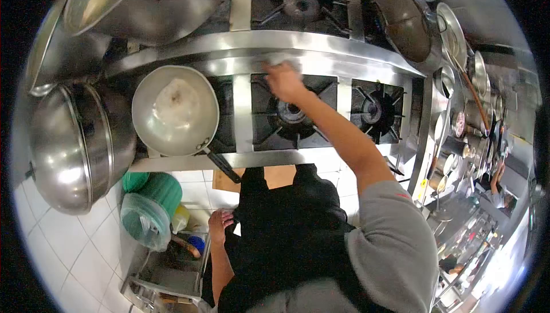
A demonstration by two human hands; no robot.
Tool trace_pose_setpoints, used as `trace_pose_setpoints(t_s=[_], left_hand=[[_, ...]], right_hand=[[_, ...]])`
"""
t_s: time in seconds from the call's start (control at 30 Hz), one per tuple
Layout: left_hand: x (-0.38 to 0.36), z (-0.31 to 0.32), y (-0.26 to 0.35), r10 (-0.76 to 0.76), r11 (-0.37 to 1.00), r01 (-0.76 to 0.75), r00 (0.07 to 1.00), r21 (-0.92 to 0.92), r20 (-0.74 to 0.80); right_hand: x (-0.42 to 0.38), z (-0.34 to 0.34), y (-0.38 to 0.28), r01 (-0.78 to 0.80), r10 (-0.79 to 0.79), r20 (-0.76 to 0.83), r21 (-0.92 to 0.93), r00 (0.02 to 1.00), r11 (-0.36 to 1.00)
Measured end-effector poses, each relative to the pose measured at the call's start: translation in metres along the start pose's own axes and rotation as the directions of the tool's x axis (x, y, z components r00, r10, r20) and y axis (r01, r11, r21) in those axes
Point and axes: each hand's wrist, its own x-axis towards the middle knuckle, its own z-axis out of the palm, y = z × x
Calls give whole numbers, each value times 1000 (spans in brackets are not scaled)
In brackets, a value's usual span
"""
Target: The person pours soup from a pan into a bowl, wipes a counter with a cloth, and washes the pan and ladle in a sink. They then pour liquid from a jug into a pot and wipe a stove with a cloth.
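Note:
My right hand (283, 81) reaches over the stove and presses against the steel ledge (252, 55) behind the front burners. Its fingers are closed, and a blurred greyish patch at the fingertips could be a cloth, but I cannot make it out. Below that hand is a front burner (294, 112) with a black grate. Down by my left side hangs my left hand (219, 225), its fingers loosely apart and nothing seen in them. A frying pan (176, 109) with a black handle and a whitish, browned patch inside rests on the front left burner.
Large steel pots (74, 147) stand at the left. Another burner (375, 109) lies to the right, and a back burner (301, 4) beyond the ledge. A green bin (160, 195) with a plastic liner stands on the tiled floor (69, 227). Ladles and pans crowd the right side.

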Motion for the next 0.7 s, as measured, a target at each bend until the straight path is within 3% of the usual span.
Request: trace_pose_setpoints(t_s=[0.03,0.07,0.13,0.17,0.2,0.23,0.27,0.3,0.33,0.37,0.43,0.5,0.57,0.6,0.63,0.7], left_hand=[[5,3,1,5,1000,-5,1000,9,9],[5,-1,-1,-14,999,13,1000,47,27],[1,-17,-9,-38,991,27,996,129,82],[4,-22,-15,-44,990,32,995,135,85],[6,-32,-23,-104,985,92,991,144,79],[11,-43,-33,-160,978,148,985,150,72],[19,-56,-44,-227,969,216,970,123,88],[16,-53,-43,-231,967,218,969,132,91],[11,-46,-40,-212,951,194,976,239,50],[7,-42,-40,-188,923,174,982,345,8],[13,-42,-41,-241,912,223,970,345,10],[30,-68,-47,-285,898,267,959,350,-1],[61,-90,-70,-418,907,409,904,100,89],[28,-40,-35,-214,936,203,977,289,6],[15,-20,-13,-209,935,196,978,297,11],[7,14,-1,-79,930,66,997,361,21]], right_hand=[[12,17,10,172,-172,-2,55,985,984],[12,14,24,154,-154,-4,57,988,986],[-4,7,52,282,-282,-87,-10,956,959],[-17,0,70,113,-116,-26,-95,993,989],[-32,-5,113,240,-227,82,-232,971,943],[-54,-31,112,-351,349,66,19,935,936],[-80,-34,153,-218,213,-60,-93,975,971],[-100,-68,155,-389,388,-25,-88,921,917],[-121,-64,188,-364,355,-105,-90,929,927],[-136,-82,174,-311,294,-144,-115,945,943],[-162,-55,181,-124,144,13,-431,990,894],[-199,-26,148,-109,101,-49,-200,994,974],[-223,-53,113,-243,252,45,-153,967,958],[-248,-49,105,-232,259,154,-171,953,958],[-278,-44,102,-225,271,256,-195,928,955],[-330,-34,95,149,-125,150,-163,981,975]])
